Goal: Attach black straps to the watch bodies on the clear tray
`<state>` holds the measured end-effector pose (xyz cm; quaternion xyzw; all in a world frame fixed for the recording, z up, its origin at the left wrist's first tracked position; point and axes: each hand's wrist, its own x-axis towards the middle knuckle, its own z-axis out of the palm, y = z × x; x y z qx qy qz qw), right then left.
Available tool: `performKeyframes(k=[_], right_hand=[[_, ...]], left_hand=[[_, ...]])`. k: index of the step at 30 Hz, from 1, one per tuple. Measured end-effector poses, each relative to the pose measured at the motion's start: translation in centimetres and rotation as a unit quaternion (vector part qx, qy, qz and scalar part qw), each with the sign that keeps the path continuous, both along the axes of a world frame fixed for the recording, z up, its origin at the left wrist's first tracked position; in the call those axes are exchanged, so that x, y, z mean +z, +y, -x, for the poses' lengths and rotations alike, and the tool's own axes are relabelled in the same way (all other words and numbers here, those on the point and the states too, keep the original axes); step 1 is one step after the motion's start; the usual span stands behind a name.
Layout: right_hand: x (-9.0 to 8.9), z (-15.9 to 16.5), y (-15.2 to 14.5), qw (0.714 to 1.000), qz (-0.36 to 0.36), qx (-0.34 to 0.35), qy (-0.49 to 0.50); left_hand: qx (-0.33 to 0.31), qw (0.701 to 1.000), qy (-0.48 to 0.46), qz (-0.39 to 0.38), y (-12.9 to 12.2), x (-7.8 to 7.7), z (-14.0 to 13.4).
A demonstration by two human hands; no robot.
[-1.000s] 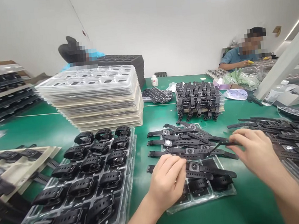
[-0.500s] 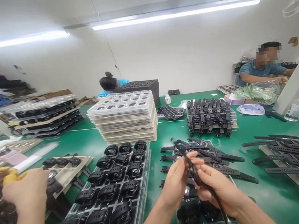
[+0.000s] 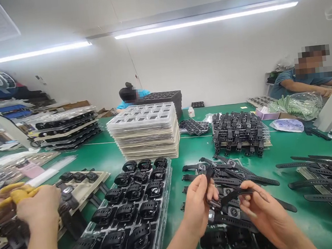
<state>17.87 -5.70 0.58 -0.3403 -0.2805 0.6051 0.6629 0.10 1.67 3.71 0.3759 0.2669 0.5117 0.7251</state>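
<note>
Between both hands (image 3: 229,206), a black watch (image 3: 230,196)

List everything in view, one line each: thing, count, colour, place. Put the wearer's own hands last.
watch: one, black, held between both hands
loose watches: a pile, black, on the table beyond the hands
tray of buckled watches: one, clear with black watches, left of the hands
stack of trays: one, clear and pale, centre of the table
bundled straps: one heap, black, beyond the pile
flat straps: several, black, far right
table: one, green
co-worker's hand: one, near left, by yellow fingers of a glove
seated people: two, far side
left hand: holds the watch
right hand: holds its strap
</note>
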Motion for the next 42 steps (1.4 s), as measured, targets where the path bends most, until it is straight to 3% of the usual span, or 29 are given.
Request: performKeyframes(k=[7, 11, 14, 21, 25, 28, 34, 39, 42], right_hand=[[0.6, 1.0, 3.4, 0.995, -0.065, -0.015, -0.069], [-0.2, 1.6, 3.2, 0.978, -0.087, -0.060, -0.179], [-0.4, 2.0, 2.1, 0.974, -0.084, -0.059, -0.203], [0.3, 3.0, 0.7, 0.943, -0.043, -0.040, -0.328], [0.5, 3.3, 0.7, 0.941, -0.040, -0.041, -0.333], [0.4, 3.4, 0.6, 0.944, -0.042, -0.020, -0.326], [0.7, 3.8, 0.5, 0.948, -0.031, -0.131, -0.289], [1.1, 3.8, 0.7, 0.973, 0.022, -0.163, -0.162], [1.4, 3.9, 0.8, 0.974, 0.025, -0.156, -0.164]], left_hand=[[-0.003, 0.986, 0.140, -0.085, -0.5, -0.9, 1.1], [-0.015, 0.976, 0.187, -0.109, -0.8, -2.2, 1.5], [-0.026, 0.959, 0.243, -0.146, -1.3, -2.9, 1.7], [-0.025, 0.880, 0.358, -0.311, -2.0, -2.5, 1.8], [0.027, 0.847, 0.340, -0.408, -1.9, -2.4, 1.7], [0.028, 0.819, 0.332, -0.468, -1.9, -2.3, 1.4], [0.055, 0.823, 0.340, -0.453, -1.9, -2.2, 1.2], [0.042, 0.830, 0.359, -0.425, -2.0, -2.3, 1.3], [0.012, 0.854, 0.357, -0.378, -2.1, -2.3, 1.1]])
